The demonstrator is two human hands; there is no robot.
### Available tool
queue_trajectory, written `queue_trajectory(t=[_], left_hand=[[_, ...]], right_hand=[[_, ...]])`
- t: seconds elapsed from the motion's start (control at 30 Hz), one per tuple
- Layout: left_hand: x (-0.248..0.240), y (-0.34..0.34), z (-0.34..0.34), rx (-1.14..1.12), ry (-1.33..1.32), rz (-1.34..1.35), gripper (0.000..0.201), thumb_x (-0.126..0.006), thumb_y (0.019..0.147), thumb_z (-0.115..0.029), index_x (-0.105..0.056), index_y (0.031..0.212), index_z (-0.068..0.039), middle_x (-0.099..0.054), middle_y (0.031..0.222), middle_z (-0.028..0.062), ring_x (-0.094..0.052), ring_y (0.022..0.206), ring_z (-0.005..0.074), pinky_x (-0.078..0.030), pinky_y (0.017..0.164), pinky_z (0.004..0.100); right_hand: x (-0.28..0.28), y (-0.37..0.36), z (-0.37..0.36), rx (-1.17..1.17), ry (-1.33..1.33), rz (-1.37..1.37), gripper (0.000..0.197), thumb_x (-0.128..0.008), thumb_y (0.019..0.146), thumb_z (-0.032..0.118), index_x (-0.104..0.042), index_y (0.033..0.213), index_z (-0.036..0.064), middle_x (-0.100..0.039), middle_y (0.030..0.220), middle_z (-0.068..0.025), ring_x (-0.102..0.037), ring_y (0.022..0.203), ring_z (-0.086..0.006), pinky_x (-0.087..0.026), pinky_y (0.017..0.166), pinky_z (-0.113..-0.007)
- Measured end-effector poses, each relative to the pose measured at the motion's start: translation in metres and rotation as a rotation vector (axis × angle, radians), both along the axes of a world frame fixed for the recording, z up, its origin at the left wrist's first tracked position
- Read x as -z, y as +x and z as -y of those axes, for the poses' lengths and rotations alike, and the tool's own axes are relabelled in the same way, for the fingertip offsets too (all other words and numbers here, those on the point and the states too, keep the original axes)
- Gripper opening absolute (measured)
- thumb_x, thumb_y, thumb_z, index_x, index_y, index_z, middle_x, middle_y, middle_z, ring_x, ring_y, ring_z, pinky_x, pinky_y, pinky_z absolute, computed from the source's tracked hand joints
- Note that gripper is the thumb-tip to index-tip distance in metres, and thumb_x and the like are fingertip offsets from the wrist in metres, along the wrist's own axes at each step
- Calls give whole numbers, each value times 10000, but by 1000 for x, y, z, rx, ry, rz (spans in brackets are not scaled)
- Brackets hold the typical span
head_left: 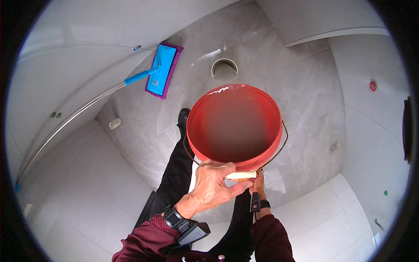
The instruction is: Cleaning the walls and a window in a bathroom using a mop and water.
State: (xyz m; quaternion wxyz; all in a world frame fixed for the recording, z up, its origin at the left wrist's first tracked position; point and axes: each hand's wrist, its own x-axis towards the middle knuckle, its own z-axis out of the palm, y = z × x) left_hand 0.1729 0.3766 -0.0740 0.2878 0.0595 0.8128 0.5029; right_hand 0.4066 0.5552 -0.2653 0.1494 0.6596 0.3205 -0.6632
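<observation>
**Bucket of cloudy water gripped at its rim on a grey floor**

A red bucket (195, 126), partly filled with cloudy grey-brown water (235, 124), is held before the body, just short of a round pipe opening (231, 65) in the grey tiled floor (305, 113). Whether the bucket's base is touching the floor cannot be told from above.

The near side of the rim is met by the left hand (212, 183), its fingers bent closely against the red edge and its thumb stretched along the cream grip (241, 175) of the wire handle (285, 136). The right hand (258, 184) is seen just beyond the end of that grip, low against the bucket's near side; its fingers are largely hidden, and how far they are closed, or on what, cannot be told. Dark red sleeves (273, 238) are worn on both arms, and a black device (176, 219) is strapped to the left wrist.

To the left, a mop with a flat blue head (165, 65) and a purple pad (177, 59) is laid on the floor near the wall, its metal pole (87, 105) angled toward the lower left. A red knob (372, 85) is set in the right-hand wall.
</observation>
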Motion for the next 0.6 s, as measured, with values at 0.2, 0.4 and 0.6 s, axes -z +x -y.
queue_trajectory(t=[0.2,0.4,0.6], left_hand=[[-5,-1,1,21,-13,22,193,-737,597,-216,-623,675,-81,-532,543,58,-531,502,212,-397,503,303],[3,0,2,-8,-10,6,191,-736,598,-201,-636,697,-73,-535,549,60,-530,510,207,-398,510,297],[2,-3,7,21,-46,38,181,-730,599,-198,-636,688,-71,-528,541,52,-522,500,202,-395,519,290]], right_hand=[[-15,-1,2,40,-12,33,420,-253,907,432,-460,1061,101,-587,902,-35,-586,814,-186,-493,722,-352],[-8,8,-4,51,-22,143,467,-276,882,499,-502,991,106,-590,858,-39,-592,762,-167,-492,688,-339],[-15,10,4,16,-33,107,505,-261,874,522,-510,1001,102,-597,901,-47,-585,825,-167,-485,726,-336]])
